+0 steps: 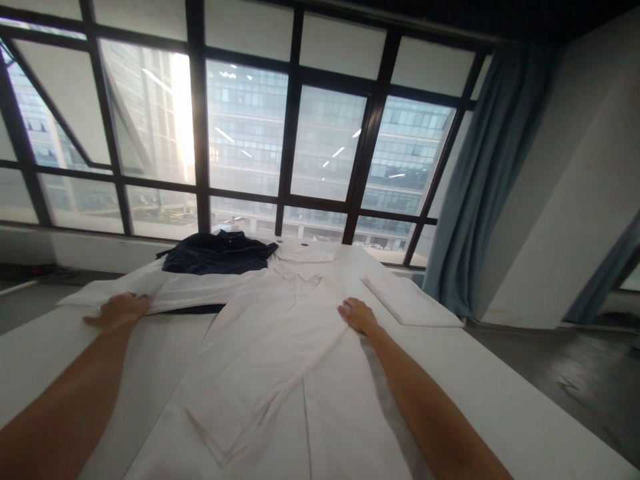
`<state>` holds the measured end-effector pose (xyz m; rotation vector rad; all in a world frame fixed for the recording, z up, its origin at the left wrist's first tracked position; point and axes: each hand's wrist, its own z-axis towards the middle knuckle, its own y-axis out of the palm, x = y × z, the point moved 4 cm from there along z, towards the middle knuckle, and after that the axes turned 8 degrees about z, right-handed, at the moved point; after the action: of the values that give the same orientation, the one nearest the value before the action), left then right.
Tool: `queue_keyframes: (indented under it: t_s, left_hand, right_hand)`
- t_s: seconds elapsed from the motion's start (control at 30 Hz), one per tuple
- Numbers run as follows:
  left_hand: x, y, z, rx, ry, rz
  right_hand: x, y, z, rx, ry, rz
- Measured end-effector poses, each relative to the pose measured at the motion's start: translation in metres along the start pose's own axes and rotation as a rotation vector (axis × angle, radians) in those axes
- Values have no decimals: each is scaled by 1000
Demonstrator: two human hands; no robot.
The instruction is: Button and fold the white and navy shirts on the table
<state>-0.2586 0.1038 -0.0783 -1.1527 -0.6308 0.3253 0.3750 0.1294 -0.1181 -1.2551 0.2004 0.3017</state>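
White shirt [285,340], one, on the desk [155,353], lower centre of frame, one sleeve folded across; left hand [120,309] on the outstretched sleeve [195,290] at left, right hand [360,316] on the shirt's edge right of centre, whether either hand's fingers pinch cloth cannot be told; dark garment [220,255], left of centre.

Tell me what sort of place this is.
Probably a workroom or office-type room: tall dark-framed windows, a blue curtain at their right end, and a white table with a white shirt spread on it.
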Motion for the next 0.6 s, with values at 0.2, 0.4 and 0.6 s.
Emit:
queue_keyframes:
  t_s: [0.2, 0.4, 0.6]
  left_hand:
    - [28, -34, -20, 211, -69, -205]
    - [36, -49, -32, 328, -103, -266]
    - [82, -83, -64, 638, 167, -352]
  right_hand:
    - [-1, -1, -1, -4, 8, -10]
    - [0, -1, -1, -4, 7, -20]
    - [1, -2, -1, -2, 12, -12]
